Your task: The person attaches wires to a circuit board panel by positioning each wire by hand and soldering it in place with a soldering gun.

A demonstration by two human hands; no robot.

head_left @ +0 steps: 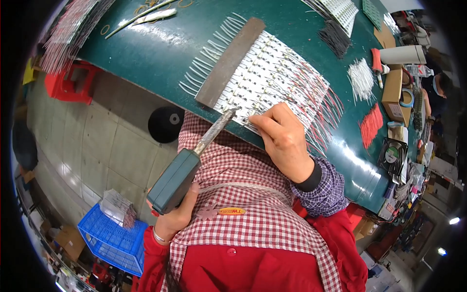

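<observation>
My left hand [177, 214] is wrapped round the dark green handle of a soldering gun [175, 177]. Its metal tip touches or hovers just over the near corner of a white circuit board panel [272, 70]. Beside the tip, my right hand [284, 138] is closed in a pinch at the panel's near edge, on what looks like a thin dark wire, mostly hidden by the fingers. Rows of small parts cover the panel, and red and black wires trail off its right side. A flat brown bar [231, 63] lies across its left part, with white wires poking out beyond.
Bundles of black wires [334, 38], white wires [361, 80] and red wires [371, 125] lie to the right on the green table [160, 53]. A cardboard box [396, 95] stands past them. At left are a red stool [70, 82] and a blue crate [109, 238].
</observation>
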